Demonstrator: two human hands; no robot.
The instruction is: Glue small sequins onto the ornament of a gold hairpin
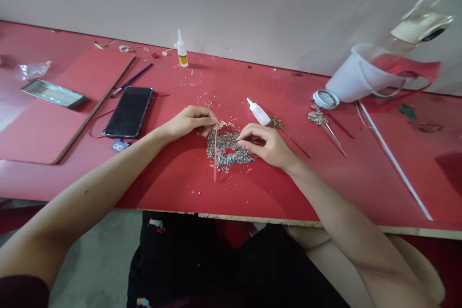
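My left hand pinches the ornate top of a thin gold hairpin, whose stem points down toward me across a pile of small shiny sequins on the red table. My right hand is closed in a pinch at the right edge of the pile, fingertips pressed together on something too small to make out. A small white glue bottle lies just beyond my right hand.
A black phone, a blue pen and a red board with a metal tray lie at left. An upright glue bottle stands by the wall. At right are finished hairpins, a round tin and a white bucket.
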